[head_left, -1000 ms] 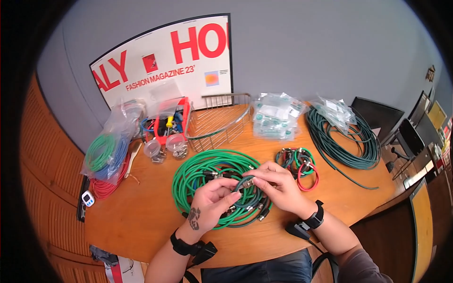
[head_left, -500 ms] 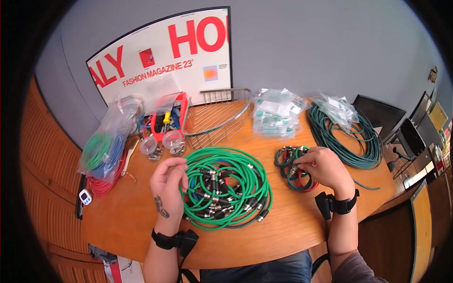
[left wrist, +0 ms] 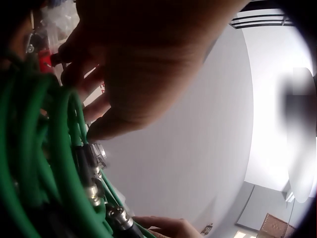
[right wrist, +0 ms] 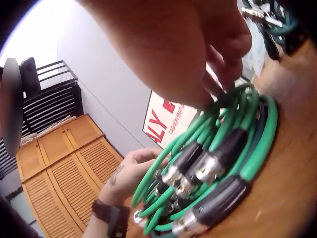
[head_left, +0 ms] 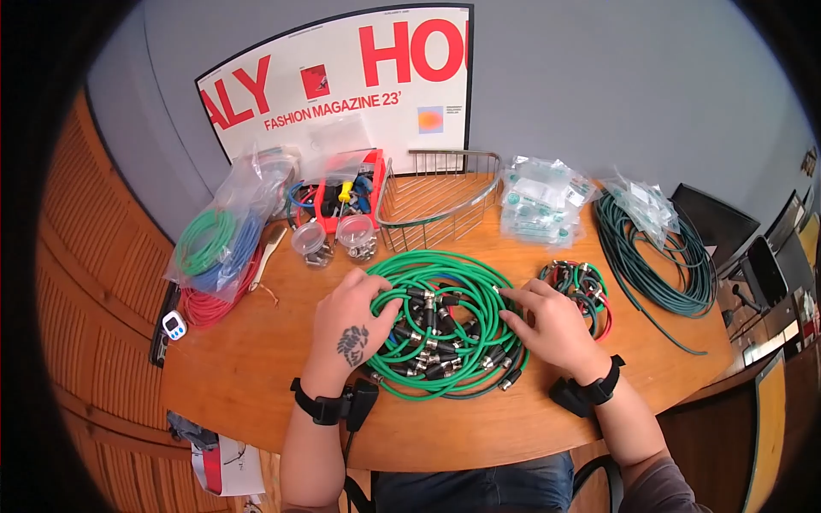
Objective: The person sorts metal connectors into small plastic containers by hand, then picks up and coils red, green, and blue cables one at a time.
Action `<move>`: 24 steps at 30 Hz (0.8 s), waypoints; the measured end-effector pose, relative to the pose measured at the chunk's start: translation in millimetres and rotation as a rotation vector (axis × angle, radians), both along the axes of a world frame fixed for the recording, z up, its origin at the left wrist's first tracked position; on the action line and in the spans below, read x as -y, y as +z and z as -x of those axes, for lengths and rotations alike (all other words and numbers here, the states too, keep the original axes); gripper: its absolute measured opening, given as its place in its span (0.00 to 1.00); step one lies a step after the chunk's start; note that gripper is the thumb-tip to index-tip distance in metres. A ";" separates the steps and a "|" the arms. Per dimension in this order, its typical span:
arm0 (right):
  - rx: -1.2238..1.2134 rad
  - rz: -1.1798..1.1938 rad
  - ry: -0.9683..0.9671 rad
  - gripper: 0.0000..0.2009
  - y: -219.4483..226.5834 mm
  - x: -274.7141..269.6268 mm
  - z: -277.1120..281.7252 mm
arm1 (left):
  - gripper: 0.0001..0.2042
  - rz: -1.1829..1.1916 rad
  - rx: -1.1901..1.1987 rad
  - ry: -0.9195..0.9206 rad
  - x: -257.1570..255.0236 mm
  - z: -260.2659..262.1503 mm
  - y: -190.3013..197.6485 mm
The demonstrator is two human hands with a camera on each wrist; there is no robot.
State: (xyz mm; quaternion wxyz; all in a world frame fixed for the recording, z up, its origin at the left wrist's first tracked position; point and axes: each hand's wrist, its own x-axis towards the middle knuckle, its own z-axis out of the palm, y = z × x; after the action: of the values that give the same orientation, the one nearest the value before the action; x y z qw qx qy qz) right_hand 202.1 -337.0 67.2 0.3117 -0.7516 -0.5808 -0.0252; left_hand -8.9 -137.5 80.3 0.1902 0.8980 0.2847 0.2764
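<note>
A large coil of green cables with black and silver connectors lies in front of me on the table. My left hand is at the coil's left side, fingers loosely bent and thumb over the outer loops. On the opposite side is my right hand, its fingertips and thumb at the right-hand loops. The right wrist view shows those fingers right at the top of the green loops. Black-sleeved metal connectors stick out below the thumb in the left wrist view. Right of the coil lies a small bundle of mixed cables.
A wire basket, a red bin and two plastic cups of metal parts stand behind the coil. Bagged cables lie at left. Plastic packets and a dark green cable coil lie at right.
The dark cable held in both hands was moved by the right hand to the small bundle and let go. Both hands have since come to the sides of the green coil.
</note>
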 end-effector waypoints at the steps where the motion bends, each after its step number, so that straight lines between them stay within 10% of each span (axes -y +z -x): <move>1: -0.032 0.004 -0.018 0.12 -2.0 -2.0 0.9 | 0.10 0.004 0.003 0.006 -0.4 0.9 -0.4; 24: -0.179 -0.252 0.187 0.08 -3.9 -4.1 18.3 | 0.08 0.601 0.741 -0.331 7.3 -1.6 7.1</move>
State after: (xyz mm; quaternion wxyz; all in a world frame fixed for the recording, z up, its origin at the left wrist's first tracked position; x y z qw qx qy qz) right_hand 183.7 -332.9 63.3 0.4547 -0.6487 -0.6102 -0.0017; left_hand -7.3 -144.8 87.3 0.5698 0.6783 0.1188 0.4485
